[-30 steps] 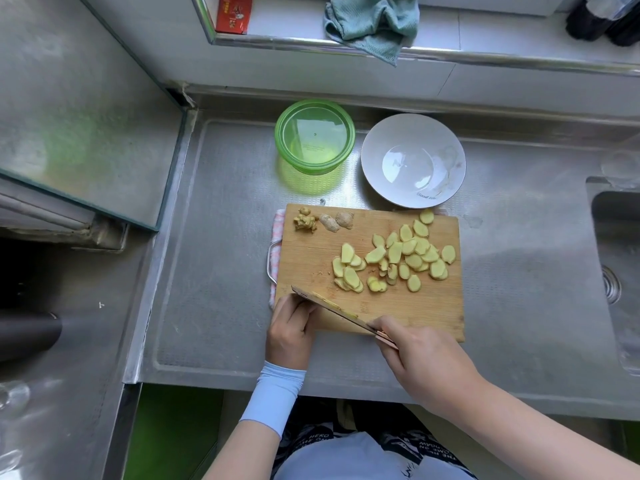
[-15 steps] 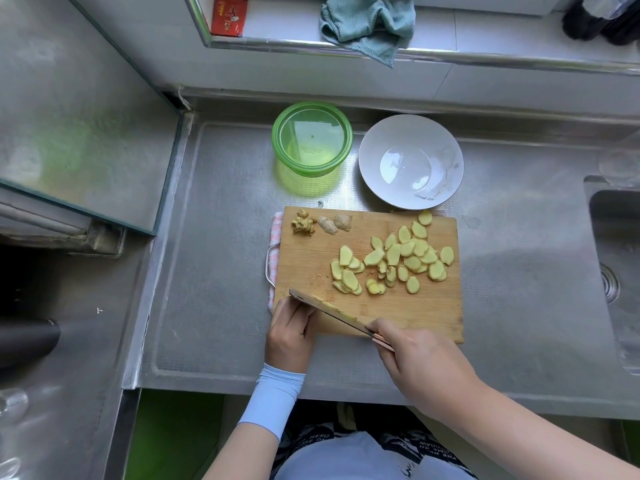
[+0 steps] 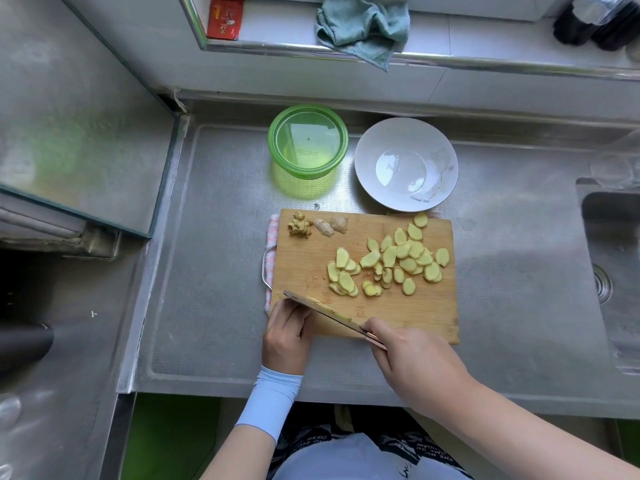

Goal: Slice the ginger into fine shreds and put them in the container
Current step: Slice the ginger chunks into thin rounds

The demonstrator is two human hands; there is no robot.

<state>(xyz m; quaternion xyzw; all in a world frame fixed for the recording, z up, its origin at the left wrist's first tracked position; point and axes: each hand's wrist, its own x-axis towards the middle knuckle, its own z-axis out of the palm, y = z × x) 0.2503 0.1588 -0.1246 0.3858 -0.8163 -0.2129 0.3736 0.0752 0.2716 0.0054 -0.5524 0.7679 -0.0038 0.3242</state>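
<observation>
Several pale yellow ginger slices [image 3: 388, 265] lie piled on the right half of a wooden cutting board [image 3: 301, 268]. Brown ginger trimmings [image 3: 318, 226] sit at its far left corner. My right hand [image 3: 415, 358] grips the handle of a knife [image 3: 322, 311], whose blade slants across the board's near left part with ginger bits stuck to it. My left hand [image 3: 287, 336] is at the board's near left corner, fingers reaching up against the blade, their tips hidden behind it. A green round container [image 3: 308, 142] stands beyond the board.
A white plate [image 3: 405, 164] sits right of the green container. A sink [image 3: 613, 254] opens at the right edge. On the back ledge hang a teal cloth [image 3: 360, 26] and a red packet [image 3: 225, 17]. A pink cloth [image 3: 272, 265] lies under the board.
</observation>
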